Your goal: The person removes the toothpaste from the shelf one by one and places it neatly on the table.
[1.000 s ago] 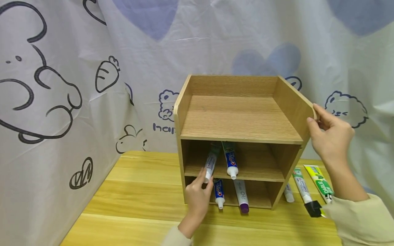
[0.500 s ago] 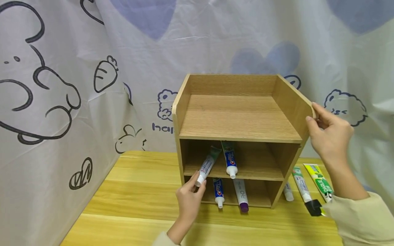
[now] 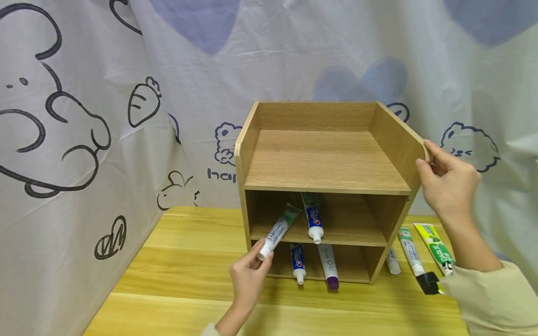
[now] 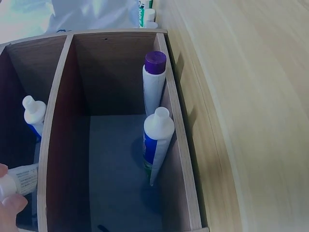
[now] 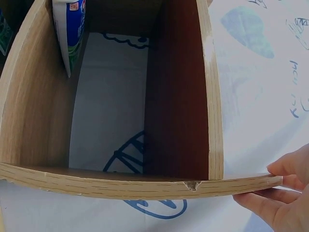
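A white toothpaste tube with a green tail [image 3: 278, 229] slants out of the middle compartment of a wooden shelf unit [image 3: 328, 190]. My left hand [image 3: 248, 275] pinches it by its white cap end; in the left wrist view, fingertips [image 4: 14, 203] show at the cap. My right hand [image 3: 451, 184] grips the front edge of the unit's right side panel, thumb in front; the right wrist view shows these fingers [image 5: 285, 166] around the panel's end. A blue and white toothpaste tube [image 3: 314, 219] lies beside the held one on the middle shelf.
On the bottom shelf lie a blue toothpaste tube [image 3: 298, 262] and a white tube with a purple cap [image 3: 329, 266]. Right of the unit, several tubes, including a yellow and green one [image 3: 435, 247], lie on the wooden table [image 3: 185, 280] near a black object [image 3: 428, 283]. A printed curtain hangs behind.
My left hand has drawn the white and green toothpaste tube left and toward me, so more of it sticks out of the middle compartment. My right hand keeps its grip on the side panel.
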The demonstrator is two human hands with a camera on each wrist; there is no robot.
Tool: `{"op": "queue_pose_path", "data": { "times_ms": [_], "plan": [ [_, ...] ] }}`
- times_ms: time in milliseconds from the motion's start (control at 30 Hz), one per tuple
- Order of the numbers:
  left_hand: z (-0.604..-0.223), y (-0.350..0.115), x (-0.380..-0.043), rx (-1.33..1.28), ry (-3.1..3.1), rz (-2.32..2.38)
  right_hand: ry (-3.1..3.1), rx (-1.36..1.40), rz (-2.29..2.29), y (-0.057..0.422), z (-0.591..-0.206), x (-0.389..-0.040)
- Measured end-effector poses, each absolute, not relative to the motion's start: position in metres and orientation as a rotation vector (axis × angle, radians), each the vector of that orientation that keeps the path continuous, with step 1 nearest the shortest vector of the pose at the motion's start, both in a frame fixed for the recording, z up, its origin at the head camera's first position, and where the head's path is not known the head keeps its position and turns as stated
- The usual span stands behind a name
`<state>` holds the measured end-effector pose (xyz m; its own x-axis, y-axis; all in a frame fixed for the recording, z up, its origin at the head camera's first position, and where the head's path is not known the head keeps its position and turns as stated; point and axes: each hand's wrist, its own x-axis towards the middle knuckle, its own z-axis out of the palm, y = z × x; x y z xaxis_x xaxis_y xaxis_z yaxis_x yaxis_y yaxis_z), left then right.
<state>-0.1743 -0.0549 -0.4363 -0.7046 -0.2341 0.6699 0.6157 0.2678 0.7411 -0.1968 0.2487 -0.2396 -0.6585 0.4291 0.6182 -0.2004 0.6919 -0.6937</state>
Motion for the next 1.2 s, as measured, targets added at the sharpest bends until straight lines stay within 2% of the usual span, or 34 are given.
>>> {"op": "queue_pose_path", "data": {
  "times_ms": [1200],
  "plan": [
    [-0.427,-0.137,-0.173,-0.324,-2.056,-1.904,-2.109,-0.189,0.972,0.251,-0.24,-0.198]
  ]
}}
